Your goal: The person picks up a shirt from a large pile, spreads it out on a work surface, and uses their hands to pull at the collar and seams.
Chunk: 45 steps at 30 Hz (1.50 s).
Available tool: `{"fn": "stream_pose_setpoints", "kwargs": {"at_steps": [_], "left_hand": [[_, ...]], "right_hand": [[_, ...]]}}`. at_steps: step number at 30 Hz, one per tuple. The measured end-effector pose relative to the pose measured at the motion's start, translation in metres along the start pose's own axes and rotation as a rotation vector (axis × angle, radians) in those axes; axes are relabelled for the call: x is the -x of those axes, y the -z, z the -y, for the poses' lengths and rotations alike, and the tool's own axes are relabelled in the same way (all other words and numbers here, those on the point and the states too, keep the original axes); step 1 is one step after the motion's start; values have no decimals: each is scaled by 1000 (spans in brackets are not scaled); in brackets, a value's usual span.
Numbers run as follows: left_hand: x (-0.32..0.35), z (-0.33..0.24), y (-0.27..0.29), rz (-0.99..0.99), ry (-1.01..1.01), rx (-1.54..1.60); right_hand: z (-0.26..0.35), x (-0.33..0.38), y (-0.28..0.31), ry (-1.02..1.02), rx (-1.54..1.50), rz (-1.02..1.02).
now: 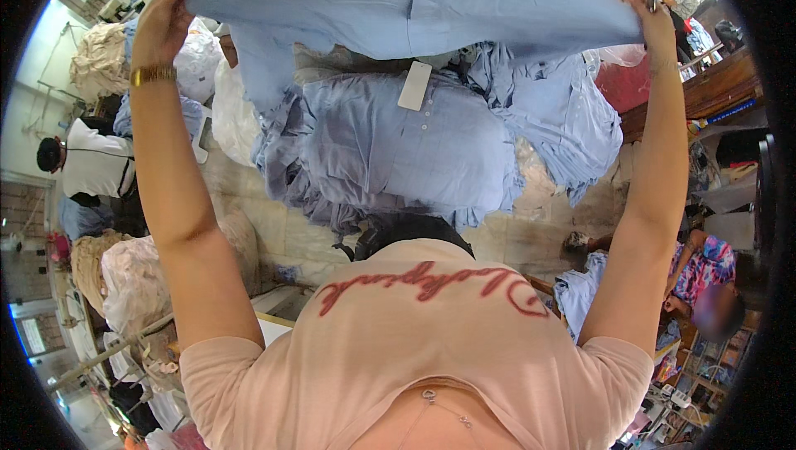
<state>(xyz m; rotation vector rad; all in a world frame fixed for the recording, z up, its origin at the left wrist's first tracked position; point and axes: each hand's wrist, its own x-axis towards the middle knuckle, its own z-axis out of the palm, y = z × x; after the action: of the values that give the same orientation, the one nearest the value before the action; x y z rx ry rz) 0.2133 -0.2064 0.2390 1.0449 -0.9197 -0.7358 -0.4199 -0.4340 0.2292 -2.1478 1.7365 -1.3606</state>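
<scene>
A light blue garment (414,2) is stretched wide between my raised arms. My left hand (167,15) is closed on its left end, with a gold band on the wrist. At the other end, my right hand (655,23) grips the cloth; a small dark metallic item shows at its fingers, too small to name. Below the stretched cloth lies a pile of light blue buttoned shirts (373,147). A blank-looking white card (414,85) rests on the top shirt, near its buttons. More crumpled blue garments (572,118) hang at the pile's right.
Plastic-wrapped bundles (236,110) stand left of the pile. A person in a white top (99,156) is farther left, beside heaps of cloth (133,276). At the right, another person in a patterned top (705,268) sits near shelves. A wooden edge (705,102) runs behind my right arm.
</scene>
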Motion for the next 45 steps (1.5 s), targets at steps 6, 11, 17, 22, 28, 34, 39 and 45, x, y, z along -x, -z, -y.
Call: {"fn": "stream_pose_setpoints", "kwargs": {"at_steps": [6, 11, 17, 22, 28, 34, 39, 45], "left_hand": [[127, 65, 48, -119, 98, -273], [249, 167, 77, -94, 369, -226], [312, 207, 92, -19, 616, -310], [317, 237, 90, 65, 433, -1048], [239, 236, -37, 406, -382, -1125], [158, 305, -99, 900, -224, -1457], [125, 323, -91, 752, -129, -1787], [148, 330, -104, 658, -227, -1126]], "right_hand": [[-31, 171, -36, -115, -239, 123], [-70, 333, -73, -409, -104, 166], [-94, 432, -84, -514, 108, 282], [-121, 476, -96, -499, 221, 390], [-66, 440, -146, -112, 220, 261], [25, 345, -228, 325, 53, 466], [6, 314, -273, 355, 246, 585], [20, 318, -249, 301, -44, 560]]}}
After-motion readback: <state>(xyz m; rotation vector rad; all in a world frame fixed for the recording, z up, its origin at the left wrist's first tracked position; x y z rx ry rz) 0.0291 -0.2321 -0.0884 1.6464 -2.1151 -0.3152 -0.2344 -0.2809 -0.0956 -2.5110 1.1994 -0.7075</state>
